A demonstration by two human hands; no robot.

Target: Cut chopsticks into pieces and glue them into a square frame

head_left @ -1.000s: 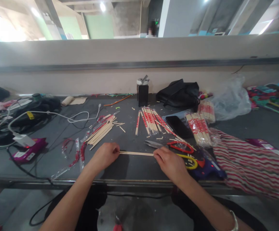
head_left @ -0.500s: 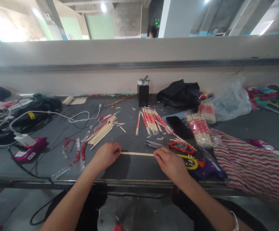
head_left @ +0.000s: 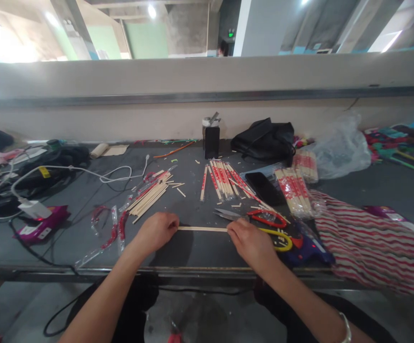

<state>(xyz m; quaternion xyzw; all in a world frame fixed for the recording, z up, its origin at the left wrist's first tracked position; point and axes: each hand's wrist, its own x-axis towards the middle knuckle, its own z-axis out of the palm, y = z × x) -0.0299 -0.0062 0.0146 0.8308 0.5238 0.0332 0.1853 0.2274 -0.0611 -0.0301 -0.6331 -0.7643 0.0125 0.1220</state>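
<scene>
A pair of thin wooden sticks lies level across the front of the dark table, side by side. My left hand pinches their left end, and my right hand pinches the right end. Just beyond my right hand are scissors with red handles and a tool with yellow handles, partly hidden by that hand. Unwrapped sticks lie in a pile up and left of my left hand. Chopsticks in red-printed wrappers are spread behind the scissors.
A black phone, wrapped bundles and a striped cloth lie right. Torn wrappers, a purple box and white cable are left. A black container and black bag stand behind.
The whole view has shifted very slightly. Both hands keep their pinch on the sticks, with no clear movement of their own.
</scene>
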